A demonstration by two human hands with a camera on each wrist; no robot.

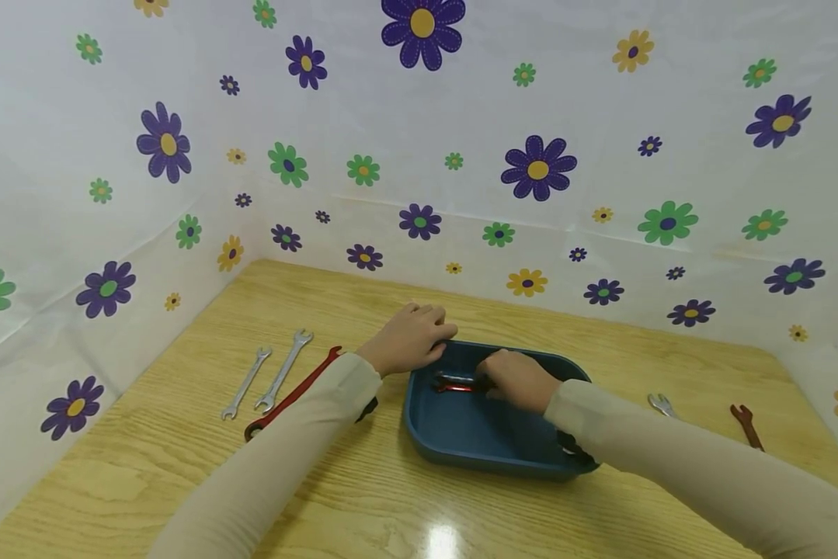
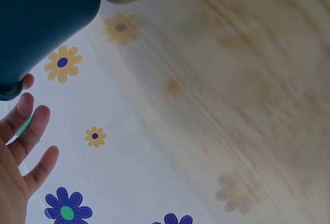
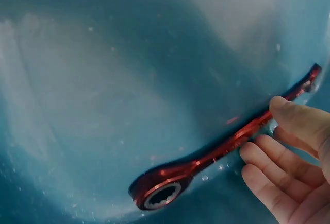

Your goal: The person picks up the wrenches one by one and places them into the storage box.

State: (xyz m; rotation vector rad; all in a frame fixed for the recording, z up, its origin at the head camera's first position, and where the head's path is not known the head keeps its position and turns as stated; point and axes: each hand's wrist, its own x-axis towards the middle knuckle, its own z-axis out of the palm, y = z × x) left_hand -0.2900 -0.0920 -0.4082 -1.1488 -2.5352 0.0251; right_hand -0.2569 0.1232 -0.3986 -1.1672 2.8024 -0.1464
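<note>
A dark blue plastic tray (image 1: 460, 454) sits on the table. Inside it my right hand (image 1: 519, 379) pinches a shiny red ratchet wrench (image 3: 221, 154) by the shaft, thumb on one side and fingers on the other. The wrench's ring end and its narrower far end both show in the right wrist view, close to the tray's bottom. My left hand (image 1: 410, 339) is at the far left corner of the tray, its fingers loosely extended. In the left wrist view one fingertip goes behind the rim; whether it presses there I cannot tell.
Left of the tray lie a short silver wrench (image 1: 247, 383), a longer silver wrench (image 1: 284, 371) and a long red wrench (image 1: 300, 390), partly under the left sleeve. Right of it, a silver wrench (image 1: 662, 404) and a red wrench (image 1: 745, 425) are partly hidden by the right arm. A flowered sheet (image 1: 460, 109) backs the table.
</note>
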